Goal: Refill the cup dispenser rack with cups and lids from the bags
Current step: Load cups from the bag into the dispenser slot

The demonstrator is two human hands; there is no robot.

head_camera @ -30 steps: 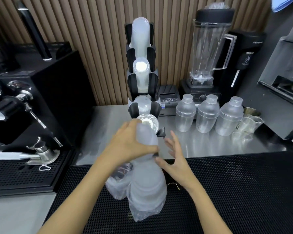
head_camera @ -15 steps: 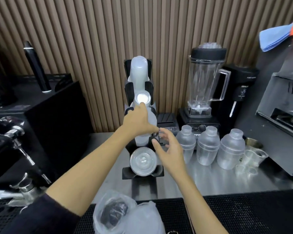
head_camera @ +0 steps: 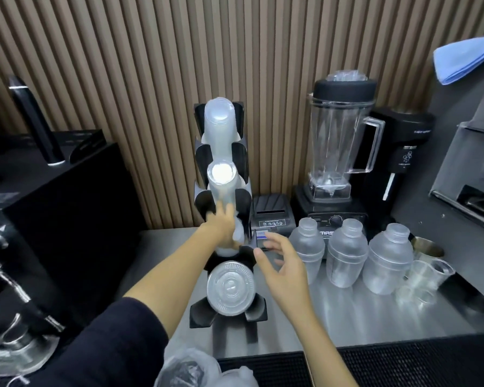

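Note:
A black cup dispenser rack stands against the slatted wall. Its top slot holds a stack of frosted cups, and a second stack sits in the slot below. My left hand is wrapped around a frosted cup stack at the third slot, pressed against the rack. The lowest slot shows clear lids facing me. My right hand hovers just right of the rack, fingers spread, holding nothing. Plastic bags lie at the bottom edge.
Three clear shaker bottles and small measuring cups stand right of the rack, with a blender and a receipt printer behind. An espresso machine fills the left. A black mesh mat covers the counter's front.
My left hand lifted the cup stack out of the bag on the mat and carried it up to the rack's third slot. My right hand followed and drew slightly back, open.

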